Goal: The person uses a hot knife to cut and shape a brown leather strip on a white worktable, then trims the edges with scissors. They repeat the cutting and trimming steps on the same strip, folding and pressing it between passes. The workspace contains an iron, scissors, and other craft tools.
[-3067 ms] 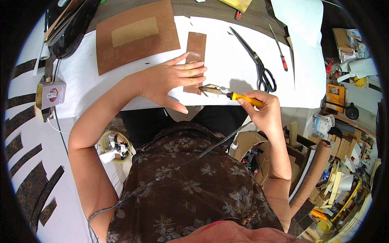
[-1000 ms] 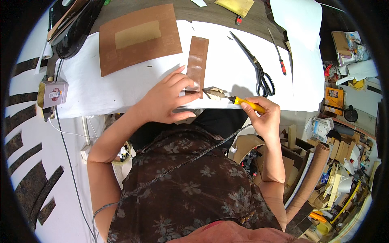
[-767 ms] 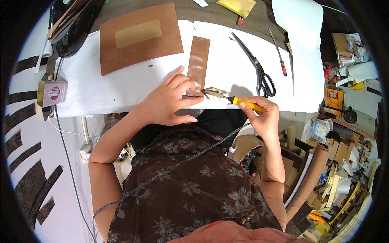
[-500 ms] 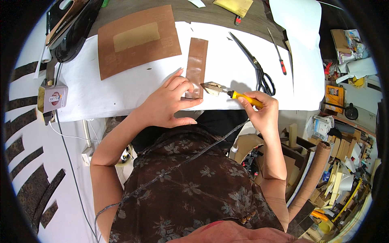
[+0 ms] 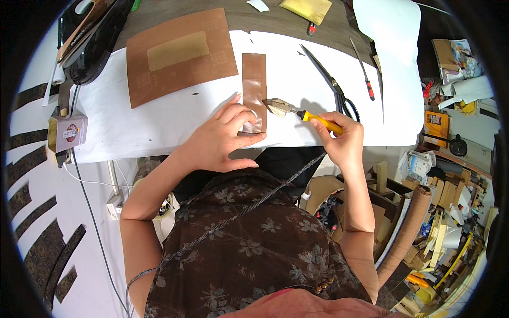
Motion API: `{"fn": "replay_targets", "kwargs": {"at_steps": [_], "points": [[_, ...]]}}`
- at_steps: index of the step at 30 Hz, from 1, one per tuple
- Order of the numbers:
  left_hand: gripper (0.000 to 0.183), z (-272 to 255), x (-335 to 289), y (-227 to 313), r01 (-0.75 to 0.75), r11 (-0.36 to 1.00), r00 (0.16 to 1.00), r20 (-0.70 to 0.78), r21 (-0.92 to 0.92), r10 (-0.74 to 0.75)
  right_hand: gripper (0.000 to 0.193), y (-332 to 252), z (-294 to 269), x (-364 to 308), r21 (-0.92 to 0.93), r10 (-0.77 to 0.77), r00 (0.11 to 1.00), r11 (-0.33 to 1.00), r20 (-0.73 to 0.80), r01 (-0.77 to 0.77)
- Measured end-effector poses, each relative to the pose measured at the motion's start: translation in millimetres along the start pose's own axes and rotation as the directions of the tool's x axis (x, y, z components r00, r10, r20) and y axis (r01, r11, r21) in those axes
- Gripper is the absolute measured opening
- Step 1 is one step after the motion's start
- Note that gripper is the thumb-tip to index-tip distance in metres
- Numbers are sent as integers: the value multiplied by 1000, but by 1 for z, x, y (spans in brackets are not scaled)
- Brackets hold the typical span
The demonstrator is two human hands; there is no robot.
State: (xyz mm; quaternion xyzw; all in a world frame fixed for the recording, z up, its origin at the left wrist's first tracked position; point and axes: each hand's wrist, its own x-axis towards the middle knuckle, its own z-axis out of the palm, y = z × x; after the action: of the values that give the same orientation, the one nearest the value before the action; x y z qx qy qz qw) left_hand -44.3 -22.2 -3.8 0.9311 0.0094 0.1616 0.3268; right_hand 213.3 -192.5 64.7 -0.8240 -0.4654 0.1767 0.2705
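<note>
Work on a narrow, glossy, brown leather-like strip [image 5: 254,85] looked under way, unfinished.
It lay flat on a flat white sheet [image 5: 180,124]; the left hand [image 5: 222,133], fingers loosely parted, rested at its near end, while the right hand [image 5: 343,139] gripped a yellow-handled tool [image 5: 311,117], its pointed metal blade [image 5: 278,107] at the strip's right edge. How much was done or left there could not be told.
</note>
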Motion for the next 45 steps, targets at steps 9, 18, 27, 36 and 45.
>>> {"fn": "replay_targets", "kwargs": {"at_steps": [9, 18, 27, 36, 45], "points": [[57, -2, -1, 3, -1, 1000, 1000, -10, 28, 1, 22, 2, 9, 16, 27, -70, 994, 997, -84, 72], [56, -1, -1, 1, -30, 999, 999, -14, 29, 30, 20, -7, 10, 28, -72, -2, 998, 997, -70, -3], [58, -1, -2, 1, -46, 999, 999, -24, 29, 47, 22, -6, 17, 42, -51, -87, 986, 995, -144, 80], [60, -1, -2, -1, -56, 998, 998, -9, 20, 57, 21, -16, 20, 56, -97, -50, 990, 995, -130, 38], [63, 1, -4, -2, -36, 999, 999, 10, -16, 36, 25, -26, 27, 72, -96, -89, 975, 993, -205, 71]]}}
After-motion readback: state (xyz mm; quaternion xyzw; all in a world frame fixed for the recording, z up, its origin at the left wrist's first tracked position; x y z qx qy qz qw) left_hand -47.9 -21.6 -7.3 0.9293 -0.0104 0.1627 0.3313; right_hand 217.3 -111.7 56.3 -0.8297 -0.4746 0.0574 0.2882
